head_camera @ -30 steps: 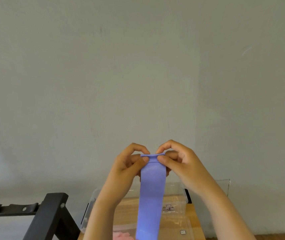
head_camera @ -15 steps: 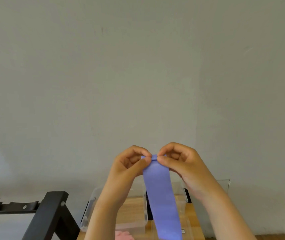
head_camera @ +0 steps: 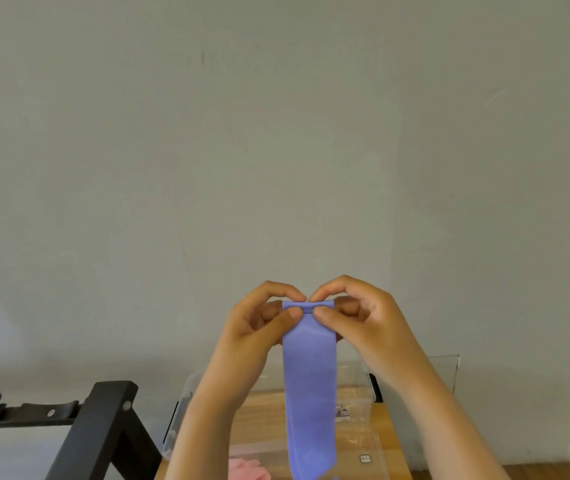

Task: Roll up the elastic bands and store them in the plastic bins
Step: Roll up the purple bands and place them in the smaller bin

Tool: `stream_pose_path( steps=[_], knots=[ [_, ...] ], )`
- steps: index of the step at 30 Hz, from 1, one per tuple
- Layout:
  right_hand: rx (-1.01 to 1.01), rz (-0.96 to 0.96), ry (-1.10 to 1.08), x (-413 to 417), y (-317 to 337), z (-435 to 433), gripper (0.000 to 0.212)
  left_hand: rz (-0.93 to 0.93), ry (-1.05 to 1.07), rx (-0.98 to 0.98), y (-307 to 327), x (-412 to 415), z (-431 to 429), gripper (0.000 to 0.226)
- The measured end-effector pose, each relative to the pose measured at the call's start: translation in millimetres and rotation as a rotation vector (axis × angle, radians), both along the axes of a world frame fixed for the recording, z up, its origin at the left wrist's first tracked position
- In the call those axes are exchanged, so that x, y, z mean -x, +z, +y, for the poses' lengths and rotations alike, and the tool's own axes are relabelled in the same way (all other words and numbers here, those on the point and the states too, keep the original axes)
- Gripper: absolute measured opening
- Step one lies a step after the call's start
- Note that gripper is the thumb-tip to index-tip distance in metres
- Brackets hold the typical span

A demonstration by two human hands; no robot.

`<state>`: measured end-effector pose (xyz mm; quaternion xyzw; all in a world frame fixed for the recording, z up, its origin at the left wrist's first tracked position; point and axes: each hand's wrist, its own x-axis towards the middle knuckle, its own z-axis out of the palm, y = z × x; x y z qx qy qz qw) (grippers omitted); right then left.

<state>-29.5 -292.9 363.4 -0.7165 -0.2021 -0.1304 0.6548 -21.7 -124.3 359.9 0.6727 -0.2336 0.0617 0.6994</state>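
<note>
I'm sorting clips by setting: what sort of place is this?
Probably a plain indoor room, perhaps a home workspace: a bare grey wall, a wooden table carrying clear plastic bins, a black frame beside it. Left hand and right hand pinch a purple elastic band.

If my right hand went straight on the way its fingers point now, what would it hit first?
Likely the left hand: the right hand pinches the rolled top edge of the purple band and points leftward at it, and the two look almost in contact.
</note>
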Motion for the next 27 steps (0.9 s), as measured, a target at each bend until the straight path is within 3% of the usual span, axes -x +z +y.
stream_pose_path(
  steps=[5, 10, 13, 15, 18, 27],
  knots=[
    [-0.306, 0.158, 0.258, 4.8, 3.2, 2.4, 0.015, 0.173, -0.164, 0.198, -0.5, 3.8, -0.3, 0.010],
    [-0.334, 0.184, 0.339, 4.8, 2.9, -2.2, 0.008, 0.194, -0.181, 0.248, -1.2, 5.1, -1.1, 0.016],
    [-0.241, 0.162, 0.218, 5.2, 3.0, -1.9, 0.007, 0.111, -0.092, 0.171, -0.6, 5.0, -2.8, 0.012],
    [-0.135, 0.119, 0.087, 3.4, 1.7, -2.4, 0.017, 0.009, 0.037, 0.050, -0.6, 5.6, -4.4, 0.002],
    [-0.038, 0.085, 0.007, 3.7, 1.3, -2.3, 0.018, -0.083, 0.156, -0.089, -0.9, 6.9, -6.3, 0.022],
    [0.106, -0.073, -0.146, 6.3, 1.1, 0.4, 0.024, -0.013, 0.076, -0.095, 3.7, 10.2, -7.8, 0.008]
  ],
)
